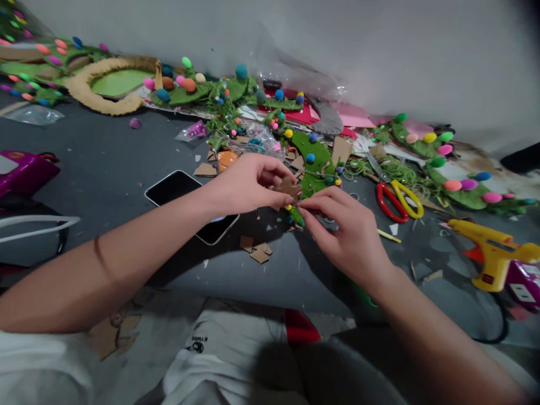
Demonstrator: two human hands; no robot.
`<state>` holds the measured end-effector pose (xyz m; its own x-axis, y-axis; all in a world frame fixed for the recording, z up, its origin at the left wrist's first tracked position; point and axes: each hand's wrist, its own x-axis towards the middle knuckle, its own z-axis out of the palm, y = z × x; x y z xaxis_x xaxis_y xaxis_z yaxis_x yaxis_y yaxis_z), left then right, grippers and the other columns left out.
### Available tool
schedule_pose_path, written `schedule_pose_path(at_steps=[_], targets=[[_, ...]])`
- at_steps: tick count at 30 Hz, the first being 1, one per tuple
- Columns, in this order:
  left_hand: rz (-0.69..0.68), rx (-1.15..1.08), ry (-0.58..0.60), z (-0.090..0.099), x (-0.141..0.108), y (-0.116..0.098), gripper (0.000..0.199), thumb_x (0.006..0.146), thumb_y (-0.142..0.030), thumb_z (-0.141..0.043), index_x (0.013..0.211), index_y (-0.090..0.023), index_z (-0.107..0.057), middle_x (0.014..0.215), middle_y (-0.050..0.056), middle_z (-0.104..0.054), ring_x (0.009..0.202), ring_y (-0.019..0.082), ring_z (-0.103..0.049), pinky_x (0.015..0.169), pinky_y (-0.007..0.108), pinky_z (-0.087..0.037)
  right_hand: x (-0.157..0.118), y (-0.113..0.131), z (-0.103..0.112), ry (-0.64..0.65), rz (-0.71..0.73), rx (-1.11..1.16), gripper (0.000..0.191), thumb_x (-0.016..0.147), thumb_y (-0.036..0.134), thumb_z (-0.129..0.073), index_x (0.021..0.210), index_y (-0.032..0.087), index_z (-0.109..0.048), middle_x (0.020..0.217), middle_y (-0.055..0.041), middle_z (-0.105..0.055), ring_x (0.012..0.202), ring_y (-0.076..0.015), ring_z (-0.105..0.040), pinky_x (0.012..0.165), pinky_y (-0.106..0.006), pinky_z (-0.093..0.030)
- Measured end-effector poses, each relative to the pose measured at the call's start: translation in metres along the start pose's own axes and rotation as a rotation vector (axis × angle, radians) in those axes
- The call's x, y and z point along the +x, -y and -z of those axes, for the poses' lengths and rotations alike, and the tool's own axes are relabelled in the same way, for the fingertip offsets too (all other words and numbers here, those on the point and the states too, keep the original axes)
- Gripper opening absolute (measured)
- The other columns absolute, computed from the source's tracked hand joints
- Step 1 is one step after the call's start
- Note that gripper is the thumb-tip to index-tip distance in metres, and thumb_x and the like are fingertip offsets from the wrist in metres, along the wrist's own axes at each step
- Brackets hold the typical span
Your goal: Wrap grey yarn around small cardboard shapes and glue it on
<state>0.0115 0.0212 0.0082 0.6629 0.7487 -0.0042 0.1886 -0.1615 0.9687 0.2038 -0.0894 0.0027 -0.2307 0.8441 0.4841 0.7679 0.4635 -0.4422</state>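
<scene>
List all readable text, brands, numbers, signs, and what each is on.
"KYMOO" (last letters uncertain), upside down beside a round logo, on the white garment.
Yellow glue gun: marking on its switch too small to read.
Purple device, far left: pale label too blurred.
Purple box, far right: any marks too blurred.

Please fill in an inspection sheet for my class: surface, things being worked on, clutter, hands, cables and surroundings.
Surface: dark table, littered in places.
Things being worked on: brown cutout, near green felt with pom-poms.
Clutter: cardboard scraps, phone, scissors, yellow glue gun.
Hands: left hand grips the cutout; right hand has fingertips pinched beside it, contents unclear.
Cables: white cable at picture left; dark cord below the glue gun.
Surroundings: pale wall behind the table.
</scene>
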Motion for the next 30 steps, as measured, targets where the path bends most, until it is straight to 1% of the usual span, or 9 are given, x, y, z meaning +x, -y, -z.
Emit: schedule_pose_path(at_steps=[2,4,6,11,13,16,20,25,30], targets=[[0.023,-0.01,0.089,0.008,0.004,0.002,0.033,0.066,-0.018,-0.087,0.097,-0.015,-0.074,0.08,0.003,-0.074,0.072,0.014,-0.068,0.065,0.025,-0.054,0.005,-0.001,-0.001,-0.013,0.002,0.008,0.009,0.095,0.015,-0.063,0.098,0.018,-0.072,0.095,-0.0069,-0.07,0.086,-0.0166,-0.066,0.075,-0.029,-0.05],[0.014,-0.019,0.172,0.014,0.007,0.005,0.032,0.066,-0.019,-0.087,0.096,-0.017,-0.076,0.079,0.002,-0.074,0.072,0.013,-0.068,0.065,0.024,-0.054,0.009,-0.001,-0.003,-0.015,0.004,0.025,0.008,0.095,0.015,-0.065,0.095,0.019,-0.072,0.093,-0.006,-0.071,0.084,-0.0161,-0.066,0.074,-0.029,-0.05],[-0.013,-0.017,0.204,0.02,0.008,0.007,0.033,0.067,-0.021,-0.088,0.098,-0.019,-0.078,0.074,0.001,-0.071,0.068,0.013,-0.066,0.064,0.024,-0.053,0.012,0.0,-0.005,-0.018,-0.003,0.044,0.007,0.095,0.016,-0.065,0.094,0.02,-0.071,0.093,-0.0055,-0.071,0.085,-0.0166,-0.066,0.075,-0.029,-0.05],[-0.039,-0.016,0.205,0.026,0.008,0.009,0.033,0.063,-0.025,-0.092,0.094,-0.018,-0.082,0.064,0.001,-0.063,0.056,0.012,-0.058,0.056,0.026,-0.046,0.013,0.004,-0.007,-0.003,-0.066,0.083,0.006,0.096,0.02,-0.064,0.095,0.022,-0.07,0.088,-0.0041,-0.071,0.081,-0.0176,-0.064,0.072,-0.032,-0.049],[-0.044,-0.024,0.227,0.026,0.008,0.01,0.033,0.065,-0.026,-0.091,0.096,-0.019,-0.081,0.065,0.001,-0.061,0.056,0.011,-0.055,0.055,0.025,-0.043,0.012,0.005,-0.007,-0.011,-0.093,0.093,0.006,0.096,0.022,-0.065,0.094,0.023,-0.07,0.089,-0.0041,-0.072,0.079,-0.0176,-0.064,0.071,-0.032,-0.049],[-0.06,-0.046,0.26,0.024,0.008,0.013,0.032,0.068,-0.027,-0.09,0.097,-0.021,-0.08,0.068,0.001,-0.059,0.061,0.011,-0.054,0.056,0.024,-0.04,0.01,0.005,-0.007,-0.034,-0.173,0.147,0.005,0.095,0.024,-0.067,0.093,0.023,-0.071,0.088,-0.0033,-0.072,0.077,-0.0167,-0.065,0.067,-0.031,-0.05],[-0.048,-0.058,0.274,0.02,0.005,0.014,0.033,0.07,-0.028,-0.088,0.101,-0.021,-0.079,0.071,0.001,-0.057,0.063,0.011,-0.051,0.057,0.024,-0.039,0.008,0.007,-0.006,-0.059,-0.27,0.241,0.005,0.093,0.025,-0.07,0.091,0.022,-0.074,0.084,-0.0018,-0.072,0.072,-0.0147,-0.064,0.063,-0.029,-0.05],[-0.039,-0.102,0.289,0.018,0.003,0.011,0.035,0.069,-0.025,-0.088,0.102,-0.02,-0.078,0.076,0.001,-0.06,0.065,0.009,-0.05,0.06,0.023,-0.041,0.008,0.007,-0.004,-0.022,-0.327,0.364,0.007,0.091,0.027,-0.071,0.09,0.021,-0.074,0.079,-0.001,-0.072,0.067,-0.0137,-0.063,0.06,-0.027,-0.05],[-0.015,-0.132,0.286,0.017,0.003,0.009,0.037,0.069,-0.022,-0.088,0.103,-0.018,-0.077,0.068,-0.003,-0.056,0.058,0.008,-0.048,0.056,0.023,-0.039,0.009,0.005,0.001,0.015,-0.376,0.452,0.013,0.092,0.032,-0.07,0.097,0.022,-0.077,0.074,-0.0011,-0.072,0.061,-0.0139,-0.063,0.056,-0.027,-0.05]])
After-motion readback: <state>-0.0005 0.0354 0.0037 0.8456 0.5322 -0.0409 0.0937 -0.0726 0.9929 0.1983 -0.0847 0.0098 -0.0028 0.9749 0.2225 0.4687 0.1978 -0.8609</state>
